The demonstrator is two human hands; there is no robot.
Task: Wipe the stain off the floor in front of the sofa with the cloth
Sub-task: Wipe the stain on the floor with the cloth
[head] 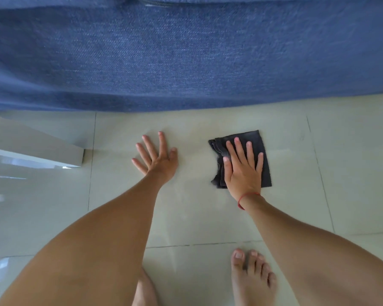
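A folded dark grey cloth (255,140) lies flat on the pale tiled floor (197,206) just in front of the blue sofa (186,58). My right hand (243,168) presses down on the cloth with its fingers spread. My left hand (156,156) rests palm down on the bare tile to the left of the cloth, fingers apart, holding nothing. No clear stain shows on the tile; only a faint sheen lies between the two hands.
The sofa's front fills the upper half of the view, its lower edge close beyond both hands. A white furniture corner (75,155) juts in from the left. My bare right foot (252,277) stands on the tile below the cloth.
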